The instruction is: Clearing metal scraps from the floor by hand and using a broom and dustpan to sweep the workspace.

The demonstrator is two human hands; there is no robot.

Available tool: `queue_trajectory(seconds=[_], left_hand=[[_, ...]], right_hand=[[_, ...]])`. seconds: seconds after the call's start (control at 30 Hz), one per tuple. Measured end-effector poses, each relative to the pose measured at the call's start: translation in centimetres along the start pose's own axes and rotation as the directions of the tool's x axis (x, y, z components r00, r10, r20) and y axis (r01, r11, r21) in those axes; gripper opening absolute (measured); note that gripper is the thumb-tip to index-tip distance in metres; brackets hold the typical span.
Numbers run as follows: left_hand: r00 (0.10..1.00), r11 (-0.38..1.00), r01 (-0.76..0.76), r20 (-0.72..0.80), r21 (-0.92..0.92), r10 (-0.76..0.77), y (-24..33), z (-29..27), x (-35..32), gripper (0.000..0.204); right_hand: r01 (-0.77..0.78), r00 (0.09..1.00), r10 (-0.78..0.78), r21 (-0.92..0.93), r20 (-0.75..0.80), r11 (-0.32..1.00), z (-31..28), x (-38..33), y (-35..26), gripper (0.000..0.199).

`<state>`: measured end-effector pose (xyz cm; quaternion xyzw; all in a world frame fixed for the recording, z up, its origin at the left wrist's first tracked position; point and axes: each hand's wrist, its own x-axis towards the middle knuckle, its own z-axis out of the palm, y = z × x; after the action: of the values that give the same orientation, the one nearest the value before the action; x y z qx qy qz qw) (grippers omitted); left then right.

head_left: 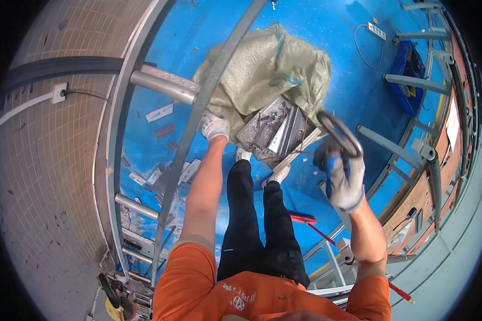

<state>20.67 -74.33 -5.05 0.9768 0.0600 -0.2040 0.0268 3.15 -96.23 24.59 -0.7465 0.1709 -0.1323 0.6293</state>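
Observation:
My left hand [215, 126], in a pale glove with dark marks, is closed at the long bar of a grey metal frame [183, 140]; its fingertips are partly hidden there. Raised at the right is my gloved right hand [349, 183], wrapped round the blue grip of a hand-held tool [333, 160]. The tool has a dark body and a dark ring-shaped part at its far end; its exact kind is unclear. Between the hands, on the floor before my feet, lies an opened woven sack [262, 67] with grey metal offcuts [278, 131] heaped in its mouth.
Loose metal pieces [160, 174] litter the blue floor under the left frame. On the right stand more grey frames [401, 147] with projecting tubes. A blue crate [408, 75] and a white power strip [376, 30] with a cable lie at the far right. A red-handled tool [303, 218] lies near my legs.

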Motion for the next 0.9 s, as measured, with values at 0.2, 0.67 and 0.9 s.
queue_trajectory(seconds=[0.2, 0.67, 0.9], left_hand=[[0.992, 0.992, -0.122, -0.018, 0.033, 0.123, -3.5, 1.9, 0.7, 0.071], [0.881, 0.976, -0.182, -0.461, -0.12, 0.108, -1.0, 1.4, 2.2, 0.051], [0.994, 0.972, -0.04, 0.093, -0.232, 0.063, -0.8, -4.6, -1.0, 0.051]], right_hand=[[-0.203, 0.979, 0.205, -0.207, -0.012, 0.957, 5.2, 12.1, -0.6, 0.02], [-0.16, 0.978, 0.203, -0.438, 0.052, 0.884, 10.9, 21.2, -2.0, 0.03], [-0.105, 0.981, 0.175, -0.528, 0.084, 0.843, 9.3, 22.3, -3.7, 0.033]])
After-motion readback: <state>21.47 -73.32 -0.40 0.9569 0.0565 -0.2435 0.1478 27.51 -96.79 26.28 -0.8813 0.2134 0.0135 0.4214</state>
